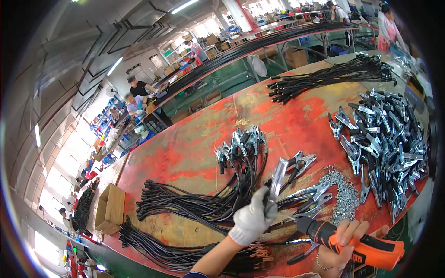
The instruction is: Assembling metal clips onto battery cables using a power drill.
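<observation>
Gloved left hand [254, 214] closed around a metal clamp [279, 175], held upright above the red worktable [185, 153], just over the bundle of black cables [204, 204]. Bare right hand [340, 248] wrapped tight on an orange power screwdriver [352, 241], black nose aimed left toward the clamp's lower end. Best done, by the look of it, with the clamp gripped rigid and the bit square to the fastener, cable lug seated flat before any trigger pull; a tilted bit likely to slip. Loose screws [343, 194] heaped bare on the table near the driver, in no tray. Open cardboard box [110, 208] at the table's left edge, contents impossible to tell. Large pile of unfitted clamps [389, 143] to the right.
</observation>
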The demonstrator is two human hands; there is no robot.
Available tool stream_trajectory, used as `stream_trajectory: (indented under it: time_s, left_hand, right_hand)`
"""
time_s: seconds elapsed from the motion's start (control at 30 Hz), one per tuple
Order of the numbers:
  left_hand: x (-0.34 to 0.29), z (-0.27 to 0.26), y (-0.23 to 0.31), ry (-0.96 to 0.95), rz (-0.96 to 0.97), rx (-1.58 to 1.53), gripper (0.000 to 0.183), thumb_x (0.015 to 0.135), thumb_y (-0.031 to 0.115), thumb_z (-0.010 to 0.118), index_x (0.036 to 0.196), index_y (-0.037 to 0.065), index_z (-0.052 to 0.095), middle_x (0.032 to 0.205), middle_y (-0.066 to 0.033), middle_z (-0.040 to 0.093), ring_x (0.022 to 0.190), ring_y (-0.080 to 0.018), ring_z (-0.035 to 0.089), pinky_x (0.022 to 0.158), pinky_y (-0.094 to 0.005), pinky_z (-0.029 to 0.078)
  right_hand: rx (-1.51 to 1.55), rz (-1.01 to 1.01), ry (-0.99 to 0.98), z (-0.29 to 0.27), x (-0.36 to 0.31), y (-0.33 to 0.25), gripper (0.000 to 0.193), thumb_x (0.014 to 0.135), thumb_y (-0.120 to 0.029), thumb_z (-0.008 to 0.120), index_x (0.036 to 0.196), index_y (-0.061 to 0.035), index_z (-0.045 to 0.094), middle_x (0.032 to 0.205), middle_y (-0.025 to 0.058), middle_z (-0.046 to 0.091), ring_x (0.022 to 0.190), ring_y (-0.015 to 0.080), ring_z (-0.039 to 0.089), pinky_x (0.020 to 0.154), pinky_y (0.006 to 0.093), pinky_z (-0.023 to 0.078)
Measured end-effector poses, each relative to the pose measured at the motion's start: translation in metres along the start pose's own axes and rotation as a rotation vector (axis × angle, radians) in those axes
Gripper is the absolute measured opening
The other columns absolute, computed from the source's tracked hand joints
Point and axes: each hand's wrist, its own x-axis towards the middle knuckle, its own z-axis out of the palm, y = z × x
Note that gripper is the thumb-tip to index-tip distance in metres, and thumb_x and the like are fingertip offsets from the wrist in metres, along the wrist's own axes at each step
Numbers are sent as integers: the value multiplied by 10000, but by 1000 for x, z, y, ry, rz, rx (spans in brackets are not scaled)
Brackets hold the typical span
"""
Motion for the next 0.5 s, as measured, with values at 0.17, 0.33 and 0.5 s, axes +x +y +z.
stream_trajectory:
  time_s: [0.17, 0.33, 0.5]
  left_hand:
    - [7, -29, 11, -59, 171, 10, 530, 789, 204, 621, 1268, 38, 466, 630, -99, 594, 493, -281, 583, 452, -377, 454]
    - [-12, -23, 6, 63, 373, 80, 507, 749, 196, 647, 1209, 3, 556, 498, -37, 482, 397, -186, 512, 401, -324, 404]
    - [-10, -33, 18, 43, 349, 71, 424, 750, 152, 650, 1143, 7, 584, 529, -54, 518, 433, -233, 528, 428, -351, 418]
  right_hand:
    - [-274, 338, 45, -2, -22, 59, 452, 769, -33, 676, 1156, -20, 443, 943, 52, 593, 835, 148, 595, 735, 350, 514]
    - [-2, 710, 55, 25, -39, 86, 598, 673, 81, 765, 1179, -29, 467, 942, 29, 590, 842, 133, 609, 745, 281, 534]
    - [-9, 770, -7, 25, -20, 76, 501, 688, 97, 751, 1096, -38, 493, 939, 43, 606, 872, 147, 621, 763, 310, 544]
